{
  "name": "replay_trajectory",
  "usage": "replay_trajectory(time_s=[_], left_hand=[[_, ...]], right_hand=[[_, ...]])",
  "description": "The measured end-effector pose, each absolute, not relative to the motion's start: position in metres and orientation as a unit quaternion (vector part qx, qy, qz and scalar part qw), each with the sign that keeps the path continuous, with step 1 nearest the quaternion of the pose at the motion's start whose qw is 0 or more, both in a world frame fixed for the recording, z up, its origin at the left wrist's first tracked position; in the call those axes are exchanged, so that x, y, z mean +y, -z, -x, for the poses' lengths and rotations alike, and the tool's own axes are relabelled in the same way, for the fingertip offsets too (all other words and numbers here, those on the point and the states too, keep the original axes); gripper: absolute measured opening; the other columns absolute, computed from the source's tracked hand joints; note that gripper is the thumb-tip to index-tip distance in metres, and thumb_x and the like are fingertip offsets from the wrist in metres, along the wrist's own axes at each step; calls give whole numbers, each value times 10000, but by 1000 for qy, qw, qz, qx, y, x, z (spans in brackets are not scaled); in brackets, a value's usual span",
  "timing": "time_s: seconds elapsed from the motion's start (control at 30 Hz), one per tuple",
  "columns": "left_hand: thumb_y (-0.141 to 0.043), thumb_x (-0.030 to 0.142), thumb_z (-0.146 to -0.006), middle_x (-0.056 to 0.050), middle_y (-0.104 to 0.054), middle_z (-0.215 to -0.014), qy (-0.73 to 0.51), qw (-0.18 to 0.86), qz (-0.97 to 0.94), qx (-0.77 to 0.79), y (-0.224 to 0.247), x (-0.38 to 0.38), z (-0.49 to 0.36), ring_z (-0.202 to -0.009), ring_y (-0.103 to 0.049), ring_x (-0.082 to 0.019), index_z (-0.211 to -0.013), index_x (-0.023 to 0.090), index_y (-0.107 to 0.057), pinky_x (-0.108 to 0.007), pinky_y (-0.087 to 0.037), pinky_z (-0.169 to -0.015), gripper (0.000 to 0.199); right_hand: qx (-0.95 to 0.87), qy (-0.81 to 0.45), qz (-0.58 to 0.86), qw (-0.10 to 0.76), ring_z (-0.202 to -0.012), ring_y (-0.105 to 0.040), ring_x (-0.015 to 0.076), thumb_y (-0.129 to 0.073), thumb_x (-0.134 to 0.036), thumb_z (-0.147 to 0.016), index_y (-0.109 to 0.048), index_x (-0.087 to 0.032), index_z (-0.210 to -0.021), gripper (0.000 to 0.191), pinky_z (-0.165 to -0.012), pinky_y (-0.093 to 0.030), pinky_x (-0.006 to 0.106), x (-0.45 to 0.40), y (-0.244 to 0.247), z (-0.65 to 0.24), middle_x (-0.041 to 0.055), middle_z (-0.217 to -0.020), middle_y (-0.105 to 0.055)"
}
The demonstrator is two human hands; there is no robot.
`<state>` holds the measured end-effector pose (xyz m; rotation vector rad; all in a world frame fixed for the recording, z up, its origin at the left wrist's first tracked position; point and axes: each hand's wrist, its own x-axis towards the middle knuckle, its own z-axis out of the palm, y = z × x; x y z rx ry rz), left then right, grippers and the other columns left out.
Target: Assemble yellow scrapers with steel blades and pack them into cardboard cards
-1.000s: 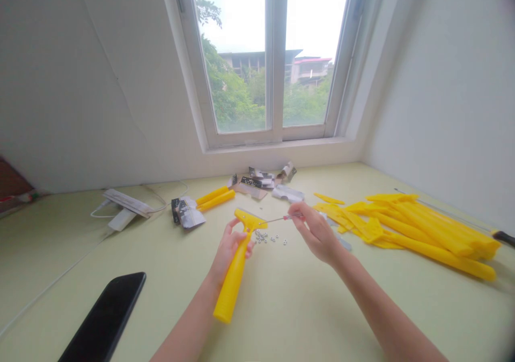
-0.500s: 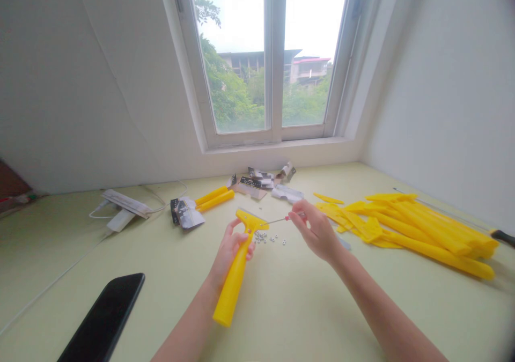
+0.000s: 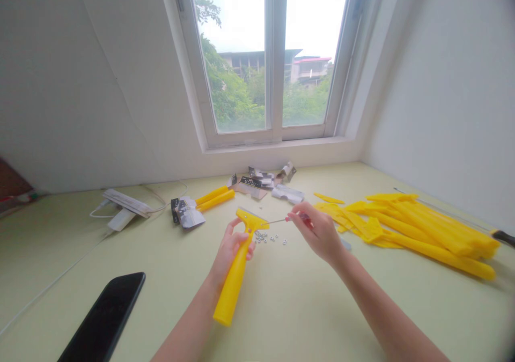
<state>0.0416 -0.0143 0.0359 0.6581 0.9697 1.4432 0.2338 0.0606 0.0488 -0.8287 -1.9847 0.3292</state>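
My left hand (image 3: 231, 249) is closed around the neck of a yellow scraper (image 3: 232, 287), its wide head pointing away from me and its thick handle slanting towards me. A thin blade edge shows along the top of the head. Between the fingers of my right hand (image 3: 317, 232) is a screwdriver (image 3: 287, 220) with a reddish handle. Its slim shaft runs left, and the tip meets the right end of the scraper head. Small metal nuts (image 3: 272, 238) lie scattered on the table just beyond the scraper. The fingers hide most of the screwdriver's handle.
Yellow scraper parts (image 3: 422, 225) are heaped at the right, near a black-handled long tool (image 3: 502, 237). Packaged yellow scrapers (image 3: 215, 198) and torn packaging (image 3: 253, 186) lie towards the window. A power strip (image 3: 126, 203) with cables is at left; a black phone (image 3: 107, 314) is nearer.
Both hands stay almost in place. My right hand has turned slightly on the screwdriver, while its tip remains at the scraper head.
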Motion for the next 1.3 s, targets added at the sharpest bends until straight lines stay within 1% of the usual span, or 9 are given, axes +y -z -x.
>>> replay_trajectory(time_s=[0.1, 0.27, 0.53, 0.73, 0.8, 0.9, 1.03, 1.17, 1.3], left_hand=[[-493, 163, -692, -9, -511, -865, -621, 599, -282, 419, -35, -13, -42, -479, -477, -36, -1089, 265, -347, -151, -333, -431, 435], [-505, 166, -681, -4, -510, -870, -620, 608, -274, 414, -36, -13, -41, -482, -484, -36, -1074, 274, -356, -147, -332, -428, 434], [-525, 166, -669, -3, -522, -860, -626, 606, -268, 411, -38, -14, -42, -478, -479, -36, -1073, 273, -362, -150, -336, -432, 449], [-501, 160, -685, -7, -520, -850, -620, 600, -283, 419, -37, -14, -43, -482, -477, -39, -1081, 262, -352, -146, -322, -426, 435], [-503, 162, -683, -6, -518, -850, -620, 601, -283, 418, -36, -14, -42, -481, -476, -40, -1081, 261, -351, -148, -321, -426, 437], [-519, 168, -673, -1, -517, -835, -621, 603, -279, 415, -36, -14, -42, -481, -479, -44, -1083, 263, -352, -155, -325, -431, 453], [-541, 177, -661, 4, -518, -830, -625, 602, -273, 416, -36, -14, -41, -480, -479, -43, -1078, 266, -359, -157, -328, -435, 464], [-532, 172, -660, 4, -517, -836, -625, 603, -271, 415, -37, -14, -42, -475, -478, -42, -1075, 268, -361, -151, -320, -423, 459], [-532, 170, -652, 2, -522, -831, -626, 604, -269, 413, -38, -14, -43, -472, -478, -43, -1075, 266, -365, -151, -325, -416, 464]], right_hand=[[-809, -127, 346, 459, -476, -491, 87, -457, -285, -837, -486, -197, -770, 115, -485, -367, 192, 60, -49, -234, -32, -566, -554], [-824, -113, 306, 464, -576, -509, 106, -369, -205, -851, -469, -194, -769, 130, -558, -387, 214, 58, -51, -234, -4, -670, -544], [-816, -139, 282, 485, -640, -547, 124, -410, -209, -845, -463, -201, -825, 57, -623, -430, 241, 54, -52, -233, 7, -719, -572], [-812, -113, 307, 483, -517, -496, 102, -526, -276, -799, -525, -191, -701, 130, -503, -386, 207, 55, -52, -234, -20, -577, -544], [-814, -100, 315, 478, -503, -471, 100, -514, -282, -805, -525, -187, -675, 161, -487, -369, 210, 56, -52, -234, -20, -564, -521], [-820, -110, 316, 464, -558, -486, 113, -410, -259, -856, -515, -189, -734, 175, -519, -380, 220, 56, -52, -233, -4, -634, -529], [-823, -133, 303, 461, -729, -525, 153, -329, -228, -874, -470, -205, -885, 143, -643, -417, 266, 54, -55, -233, 33, -822, -554], [-828, -120, 290, 464, -728, -523, 160, -345, -223, -871, -469, -206, -817, 137, -676, -420, 286, 53, -58, -233, 29, -759, -535], [-818, -98, 288, 487, -642, -538, 142, -412, -246, -855, -489, -206, -823, 93, -609, -431, 267, 54, -56, -233, 28, -732, -572]])
